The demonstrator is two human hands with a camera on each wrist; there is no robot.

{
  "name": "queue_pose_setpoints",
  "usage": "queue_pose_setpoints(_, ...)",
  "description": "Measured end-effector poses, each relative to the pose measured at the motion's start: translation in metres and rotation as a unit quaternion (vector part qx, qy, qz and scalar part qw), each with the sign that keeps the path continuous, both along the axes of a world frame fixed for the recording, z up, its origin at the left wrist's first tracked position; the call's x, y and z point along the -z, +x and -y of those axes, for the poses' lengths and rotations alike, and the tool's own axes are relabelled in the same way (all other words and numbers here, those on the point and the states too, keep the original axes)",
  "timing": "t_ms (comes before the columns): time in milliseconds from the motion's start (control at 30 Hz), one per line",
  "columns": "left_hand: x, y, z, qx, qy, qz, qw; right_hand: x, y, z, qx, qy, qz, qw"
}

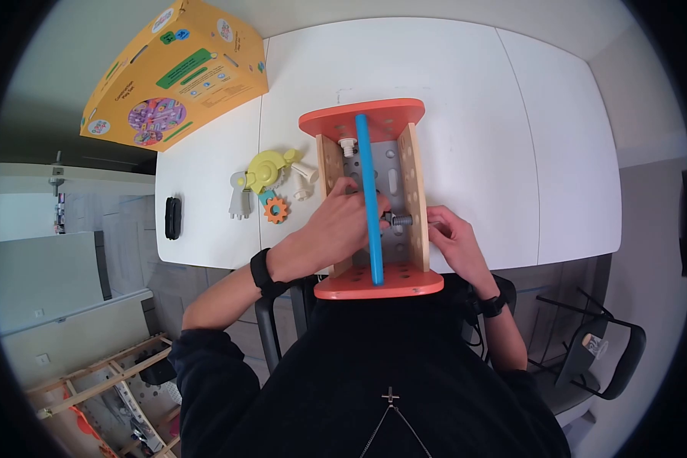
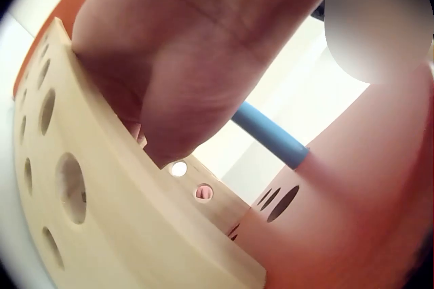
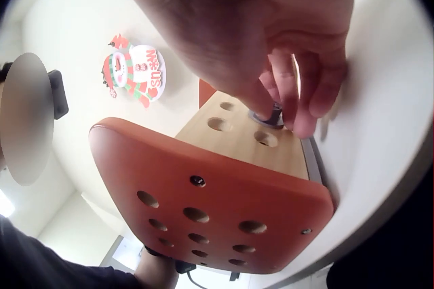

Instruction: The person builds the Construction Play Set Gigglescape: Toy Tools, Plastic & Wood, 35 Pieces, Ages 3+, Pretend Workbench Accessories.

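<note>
Left hand (image 1: 336, 229) inside wooden toolbox (image 1: 414, 172), yellow carton (image 1: 214, 65), orange gear (image 1: 284, 210)

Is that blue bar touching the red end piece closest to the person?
Touching. The left wrist view shows the blue bar running right up to the red end piece, with no gap.

This is a room inside, maybe a home or an office; I can't tell which. Right under the right fingers (image 1: 444, 221) is a big white smooth table (image 1: 504, 122). A black chair (image 1: 626, 362) is off to their right. Past them, a red, white and green paper-like snowman (image 3: 144, 71) hangs on a pale wall (image 3: 74, 52).
</note>
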State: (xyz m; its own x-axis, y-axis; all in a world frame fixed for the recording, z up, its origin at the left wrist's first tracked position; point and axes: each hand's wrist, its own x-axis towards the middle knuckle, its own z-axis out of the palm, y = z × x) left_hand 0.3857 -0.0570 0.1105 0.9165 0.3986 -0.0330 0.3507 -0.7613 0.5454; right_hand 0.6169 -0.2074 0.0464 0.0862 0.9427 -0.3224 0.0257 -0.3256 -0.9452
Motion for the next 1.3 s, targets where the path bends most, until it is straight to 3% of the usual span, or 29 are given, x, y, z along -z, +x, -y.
queue_pose_setpoints(200,0.003,0.004,-0.002,0.015,-0.017,-0.016,1.0,-0.005,-0.002,0.0,-0.003,0.011,0.011,1.0)
queue_pose_setpoints(300,0.004,0.005,-0.002,0.003,-0.019,-0.038,0.999,-0.001,-0.003,0.001,0.015,0.021,-0.05,0.998)
queue_pose_setpoints(400,0.01,0.006,0.0,-0.005,0.003,-0.051,0.999,-0.015,-0.006,0.001,-0.022,0.019,0.045,0.999)
queue_pose_setpoints(567,0.01,0.007,0.0,0.004,0.04,-0.095,0.995,-0.013,-0.009,-0.002,-0.018,-0.001,0.027,0.999)
queue_pose_setpoints(767,0.017,0.004,0.0,0.002,0.04,-0.044,0.998,-0.005,-0.013,-0.001,0.004,0.015,-0.002,1.0)
queue_pose_setpoints(967,0.0,0.009,-0.001,0.01,0.025,-0.092,0.995,0.0,-0.014,0.0,0.013,0.027,0.001,1.0)
queue_pose_setpoints(1300,0.001,0.009,-0.001,-0.012,0.012,-0.079,0.997,0.002,-0.013,-0.001,0.015,0.024,-0.004,1.0)
